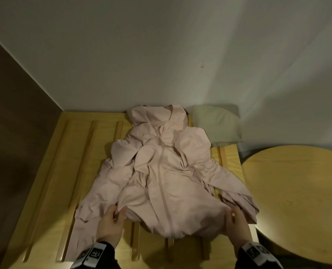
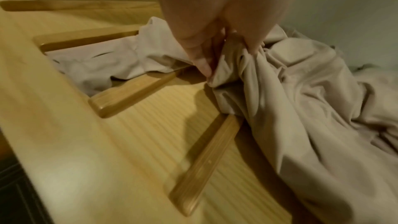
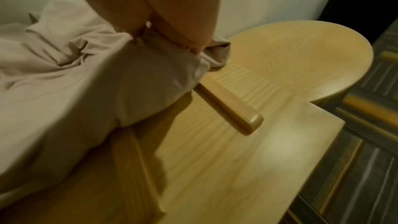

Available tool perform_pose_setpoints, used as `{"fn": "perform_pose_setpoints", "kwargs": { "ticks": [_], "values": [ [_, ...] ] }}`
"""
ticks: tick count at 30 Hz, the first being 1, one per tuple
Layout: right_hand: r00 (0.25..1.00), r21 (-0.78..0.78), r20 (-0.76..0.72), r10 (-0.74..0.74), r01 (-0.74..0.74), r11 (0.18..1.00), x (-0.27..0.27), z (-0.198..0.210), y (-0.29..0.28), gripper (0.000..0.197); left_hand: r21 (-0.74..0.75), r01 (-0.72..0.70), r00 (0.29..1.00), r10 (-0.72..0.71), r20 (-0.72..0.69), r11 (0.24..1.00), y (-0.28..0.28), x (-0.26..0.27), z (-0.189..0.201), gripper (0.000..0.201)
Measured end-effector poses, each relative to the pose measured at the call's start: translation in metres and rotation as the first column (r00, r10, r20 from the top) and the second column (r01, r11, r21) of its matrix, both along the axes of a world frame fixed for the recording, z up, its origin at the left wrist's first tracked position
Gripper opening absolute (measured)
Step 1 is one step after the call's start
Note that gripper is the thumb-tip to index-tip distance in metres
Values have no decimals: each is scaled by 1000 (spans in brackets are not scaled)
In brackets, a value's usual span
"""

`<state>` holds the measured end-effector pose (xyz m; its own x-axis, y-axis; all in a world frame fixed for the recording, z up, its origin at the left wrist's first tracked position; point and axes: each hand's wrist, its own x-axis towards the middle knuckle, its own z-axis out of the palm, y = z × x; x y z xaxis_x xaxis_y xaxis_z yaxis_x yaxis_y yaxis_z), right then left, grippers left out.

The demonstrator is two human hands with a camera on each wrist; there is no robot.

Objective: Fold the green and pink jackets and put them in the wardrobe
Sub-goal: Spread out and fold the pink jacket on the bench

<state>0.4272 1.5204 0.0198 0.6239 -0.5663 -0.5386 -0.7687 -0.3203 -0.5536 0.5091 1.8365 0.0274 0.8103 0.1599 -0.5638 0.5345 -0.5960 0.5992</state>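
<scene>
The pink jacket (image 1: pixel 161 171) lies spread front-up on the wooden slatted bench (image 1: pixel 50 162), hood toward the wall, both sleeves folded in over its body. My left hand (image 1: pixel 115 212) pinches the hem at the jacket's lower left corner, seen up close with the pink jacket (image 2: pixel 290 108) bunched in my left hand (image 2: pixel 212 64). My right hand (image 1: pixel 232 214) grips the lower right corner, and the wrist view shows the pink jacket (image 3: pixel 96 91) gathered under my right hand (image 3: pixel 163 40). The green jacket (image 1: pixel 216 126) sits folded at the bench's far right, by the wall.
A round wooden table (image 1: pixel 300 200) stands right beside the bench, close to my right hand. White walls close off the far side, and a dark panel (image 1: pixel 15 123) runs along the left. Raised slats (image 2: pixel 200 164) cross the bench top. Dark patterned floor (image 3: pixel 366 168) lies at the right.
</scene>
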Motion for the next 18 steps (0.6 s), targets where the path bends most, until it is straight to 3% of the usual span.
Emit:
{"fn": "perform_pose_setpoints", "kwargs": {
  "ticks": [6, 10, 12, 18],
  "values": [
    [991, 92, 123, -49, 38, 995, 0, 17, -5, 18, -51, -167, 980, 172, 104, 985, 18, -5, 0, 19],
    [996, 307, -83, 26, 1, 952, -6, 27, -4, 68, -36, -148, 988, 149, 40, 988, 32, -17, 3, 28],
    [984, 372, -161, 79, -14, 928, -12, 28, -3, 80, -31, -119, 992, 118, -34, 992, 36, -25, 6, 37],
    [980, 527, -191, 62, 49, 848, -27, 23, 12, 57, -57, -142, 988, 145, 57, 988, 28, -50, 17, 31]
  ]
}}
